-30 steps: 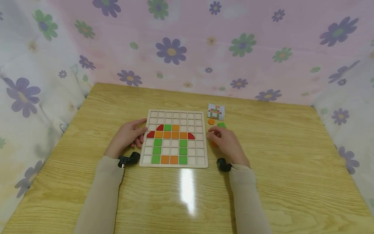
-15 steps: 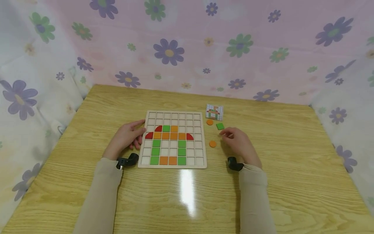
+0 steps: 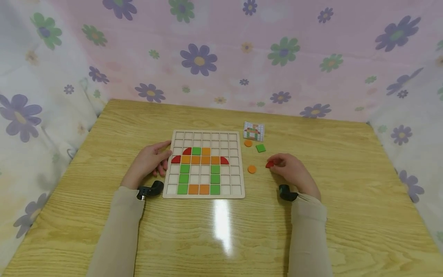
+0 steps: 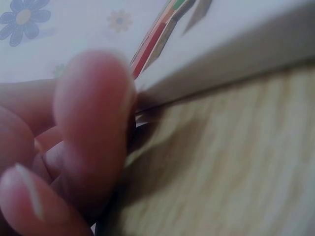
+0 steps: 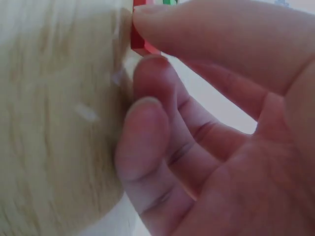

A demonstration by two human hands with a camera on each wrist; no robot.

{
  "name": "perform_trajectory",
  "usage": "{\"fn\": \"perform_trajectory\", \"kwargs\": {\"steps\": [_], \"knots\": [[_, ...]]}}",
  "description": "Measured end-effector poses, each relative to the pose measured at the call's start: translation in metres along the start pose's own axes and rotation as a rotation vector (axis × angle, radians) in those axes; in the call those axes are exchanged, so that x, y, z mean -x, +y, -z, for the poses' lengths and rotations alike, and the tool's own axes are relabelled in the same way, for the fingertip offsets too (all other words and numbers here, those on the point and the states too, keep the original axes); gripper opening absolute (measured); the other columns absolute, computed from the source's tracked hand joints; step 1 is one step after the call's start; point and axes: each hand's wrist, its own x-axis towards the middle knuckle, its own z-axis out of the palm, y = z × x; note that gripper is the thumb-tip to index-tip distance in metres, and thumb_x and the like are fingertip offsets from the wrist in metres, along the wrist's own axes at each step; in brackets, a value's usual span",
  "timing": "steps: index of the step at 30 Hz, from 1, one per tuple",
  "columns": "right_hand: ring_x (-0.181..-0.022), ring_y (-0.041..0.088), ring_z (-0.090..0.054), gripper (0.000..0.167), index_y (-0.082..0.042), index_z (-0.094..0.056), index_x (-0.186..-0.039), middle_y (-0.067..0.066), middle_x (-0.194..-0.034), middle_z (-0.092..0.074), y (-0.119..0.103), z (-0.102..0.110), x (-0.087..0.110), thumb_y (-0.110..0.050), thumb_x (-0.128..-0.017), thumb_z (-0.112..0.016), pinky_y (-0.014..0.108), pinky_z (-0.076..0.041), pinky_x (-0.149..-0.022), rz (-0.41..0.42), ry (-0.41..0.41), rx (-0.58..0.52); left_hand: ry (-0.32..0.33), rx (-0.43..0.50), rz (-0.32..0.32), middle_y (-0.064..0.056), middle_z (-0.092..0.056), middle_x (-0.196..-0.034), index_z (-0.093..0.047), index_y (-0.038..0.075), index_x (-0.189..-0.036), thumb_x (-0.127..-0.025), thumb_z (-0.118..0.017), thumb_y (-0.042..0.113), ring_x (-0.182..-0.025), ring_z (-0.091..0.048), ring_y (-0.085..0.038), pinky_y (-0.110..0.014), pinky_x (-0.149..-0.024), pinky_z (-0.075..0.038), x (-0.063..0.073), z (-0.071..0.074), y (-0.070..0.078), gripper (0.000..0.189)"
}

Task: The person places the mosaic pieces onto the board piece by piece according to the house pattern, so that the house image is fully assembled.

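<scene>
A wooden grid board (image 3: 229,189) lies flat in the head view, with red, orange and green pieces forming a mushroom-like pattern. At its left edge rests my left hand (image 3: 147,161), thumb and index finger extended along the rim; the left wrist view has a fingertip (image 4: 96,98) right at the board's side (image 4: 221,64). To the right of the board, my right hand (image 3: 292,171) pinches a red quarter-circle tile (image 3: 269,164), partly covered by the fingers. In the right wrist view the thumb (image 5: 162,22) lies on that tile, close over the table.
Between board and right hand lie two orange round tiles, one farther back (image 3: 248,143) and one nearer (image 3: 252,169). A green square tile (image 3: 260,148) lies near the far one. Behind them is a pattern card (image 3: 254,131) printed with a similar figure. A flowered cloth (image 3: 235,57) hangs behind the table.
My right hand has moved right, away from the board's edge, uncovering the nearer orange disc and the green square. A red tile now shows between its fingertips. The left hand stays put.
</scene>
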Motion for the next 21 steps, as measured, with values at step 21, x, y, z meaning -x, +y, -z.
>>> {"fn": "perform_trajectory", "kwargs": {"steps": [21], "knots": [[-0.086, 0.024, -0.052, 0.019, -0.009, -0.064, -0.099, 0.008, -0.097, -0.060, -0.0047, -0.0014, -0.0019, -0.020, -0.084, -0.064, 0.040, -0.040, -0.078, -0.063, 0.070, 0.080, 0.008, 0.019, 0.000, -0.016, -0.058, -0.067, -0.033, 0.032, -0.138, -0.089, -0.051, 0.042, -0.050, -0.058, -0.029, -0.034, -0.041, -0.044, -0.0003, 0.0009, 0.0001, 0.053]]}}
